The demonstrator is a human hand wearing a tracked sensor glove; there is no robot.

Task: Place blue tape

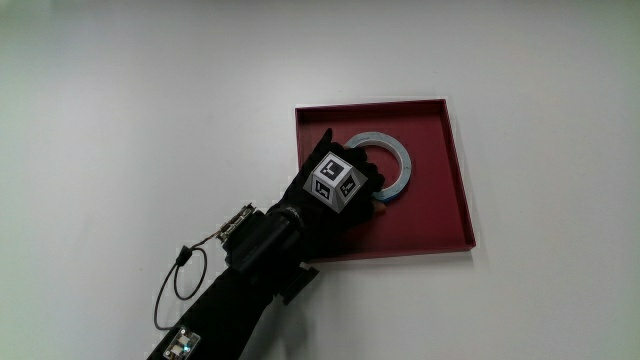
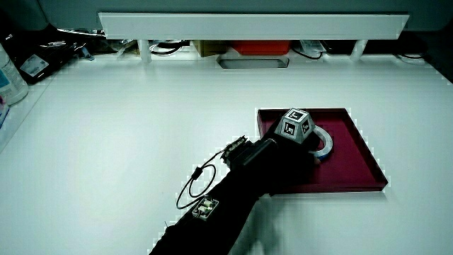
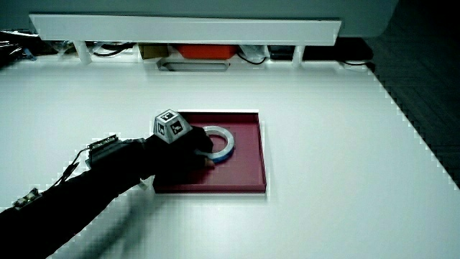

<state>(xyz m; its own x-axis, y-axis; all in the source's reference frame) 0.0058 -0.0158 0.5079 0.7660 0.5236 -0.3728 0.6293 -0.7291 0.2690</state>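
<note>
The hand [image 1: 335,195] reaches over the near rim of the red tray [image 1: 440,215], fingers pinching the blue tape [image 1: 392,165], which lies flat inside; advise releasing cleanly and lifting straight up without dragging the roll.

My hand [image 1: 335,190] sits low inside the red tray [image 1: 445,215], and the tray's raised rim stands all round it, so any sideways pass has to clear that wall. The blue tape [image 1: 392,160] lies flat on the tray floor just beside my fingers and takes up the middle of the tray; a bare strip of floor runs between the tape and the rim. Around the tray the white table [image 1: 150,110] is open. In both side views a low partition [image 2: 248,25] closes the table's edge farthest from me.
</note>
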